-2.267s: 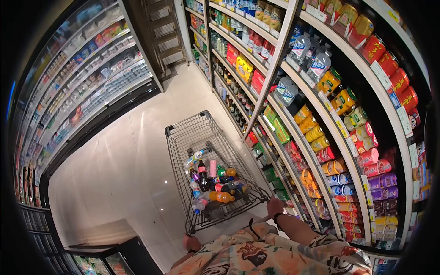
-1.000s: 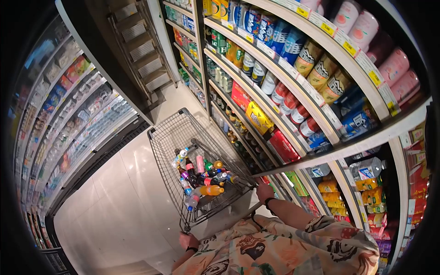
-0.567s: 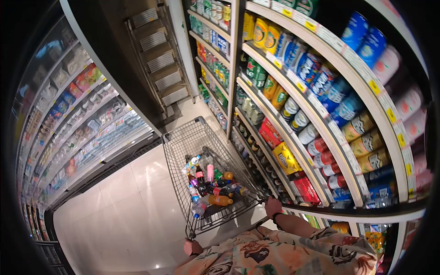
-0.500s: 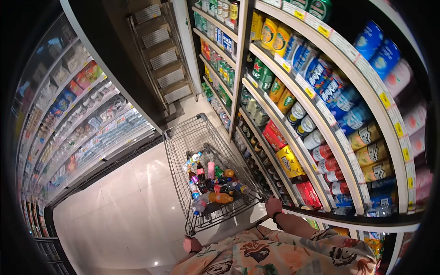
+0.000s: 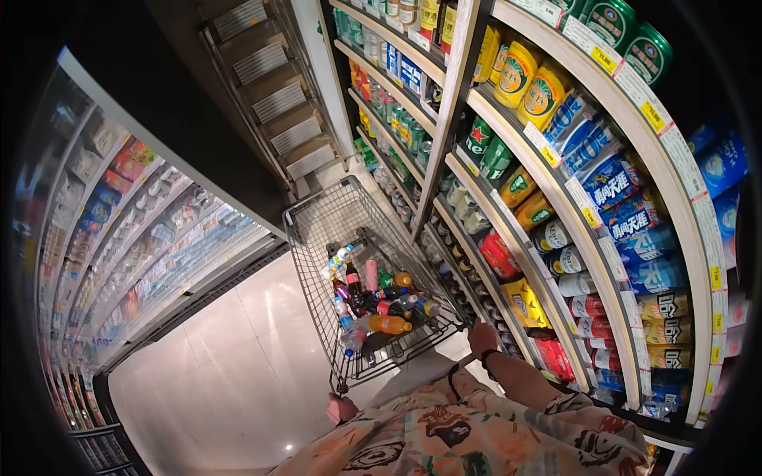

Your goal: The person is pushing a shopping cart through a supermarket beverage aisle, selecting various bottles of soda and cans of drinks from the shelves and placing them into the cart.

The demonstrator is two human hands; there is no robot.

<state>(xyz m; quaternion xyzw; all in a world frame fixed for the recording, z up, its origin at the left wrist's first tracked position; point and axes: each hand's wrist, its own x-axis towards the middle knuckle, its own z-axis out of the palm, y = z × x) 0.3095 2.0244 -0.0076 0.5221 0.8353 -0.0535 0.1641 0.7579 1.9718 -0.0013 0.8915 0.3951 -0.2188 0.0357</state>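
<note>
A wire shopping cart [image 5: 317, 317] stands in front of me, with several bottles in its lower end. Among them are an orange bottle [image 5: 389, 324], a dark cola bottle [image 5: 354, 279] and a pink can or bottle [image 5: 371, 274]. My left hand [image 5: 342, 408] is closed on the cart's handle at its left end. At the handle's right end my right hand [image 5: 482, 339] is closed on it too, with a dark band on the wrist. Most of the handle between them is hard to make out.
Shelves [image 5: 548, 155] of drink cans and packs rise close on the right. On the left runs a lit display fridge [image 5: 182, 297]. Beyond the cart stands a stepped rack [image 5: 278, 103] beside a dark panel. Pale floor tiles [image 5: 230, 357] lie left of the cart.
The view has shifted, so the right-hand shelves look nearer and larger. Both hands have stayed on the cart's handle. The bottles keep about the same places in the cart.
</note>
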